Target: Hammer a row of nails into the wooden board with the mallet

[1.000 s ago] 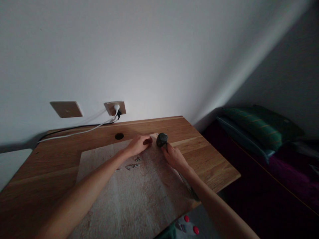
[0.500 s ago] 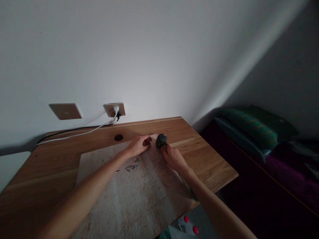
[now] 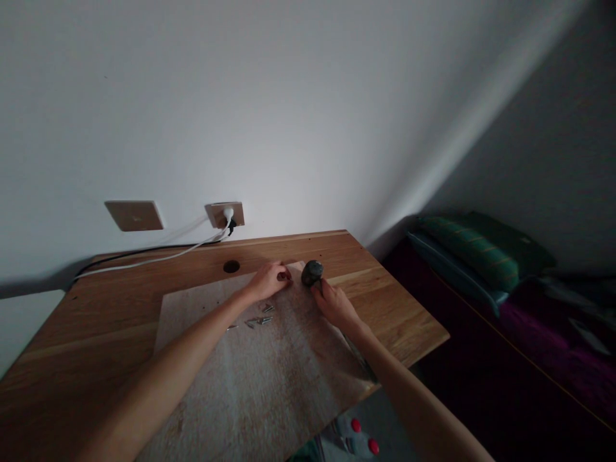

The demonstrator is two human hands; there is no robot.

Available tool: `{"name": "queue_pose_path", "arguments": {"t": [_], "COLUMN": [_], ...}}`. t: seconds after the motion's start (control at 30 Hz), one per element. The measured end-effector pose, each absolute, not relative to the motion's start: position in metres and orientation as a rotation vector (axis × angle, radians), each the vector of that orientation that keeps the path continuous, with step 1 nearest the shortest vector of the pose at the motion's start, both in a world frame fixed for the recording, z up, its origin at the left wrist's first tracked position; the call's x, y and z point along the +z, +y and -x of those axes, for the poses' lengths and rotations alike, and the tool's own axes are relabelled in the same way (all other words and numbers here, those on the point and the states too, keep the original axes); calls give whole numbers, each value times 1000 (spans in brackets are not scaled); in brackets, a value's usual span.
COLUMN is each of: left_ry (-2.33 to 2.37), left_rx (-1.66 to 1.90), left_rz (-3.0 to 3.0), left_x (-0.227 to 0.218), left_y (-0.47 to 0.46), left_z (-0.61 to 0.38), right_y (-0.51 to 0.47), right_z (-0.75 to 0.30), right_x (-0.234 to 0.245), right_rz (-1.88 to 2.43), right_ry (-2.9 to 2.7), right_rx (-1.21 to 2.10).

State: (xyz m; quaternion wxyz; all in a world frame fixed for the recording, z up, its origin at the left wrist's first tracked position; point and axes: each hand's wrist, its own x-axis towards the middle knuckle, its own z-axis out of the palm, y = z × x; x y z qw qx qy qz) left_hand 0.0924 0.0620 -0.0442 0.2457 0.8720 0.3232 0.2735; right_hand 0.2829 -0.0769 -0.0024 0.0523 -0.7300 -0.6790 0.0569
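My left hand (image 3: 270,280) rests on the far end of a pale worn board (image 3: 260,372) lying on the wooden desk (image 3: 96,327), its fingers pinched together on something too small to make out. My right hand (image 3: 334,303) is closed round the handle of a hammer whose dark head (image 3: 312,272) sits just right of my left fingertips. Several small metal nails (image 3: 258,319) lie loose on the board just behind my left hand.
The desk stands against a white wall with a wooden switch plate (image 3: 135,215) and a socket (image 3: 224,213) holding a white cable. A round cable hole (image 3: 231,265) is in the desk. A bed with green cushions (image 3: 474,247) is to the right. Red-dotted objects (image 3: 360,436) lie on the floor.
The view has shifted slightly. Both hands stay at the far end of the board; my left fingers have drawn closer together near the hammer head.
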Motion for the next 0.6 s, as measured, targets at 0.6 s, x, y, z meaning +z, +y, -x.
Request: {"name": "queue_pose_path", "arguments": {"t": [0.6], "left_ry": [848], "left_rx": [734], "left_rz": [-2351], "left_x": [-39], "left_y": [62], "left_z": [-90], "right_y": [-73], "right_z": [-283], "right_x": [17], "right_rz": [2170], "right_ry": [-2022], "right_rx": [271]}}
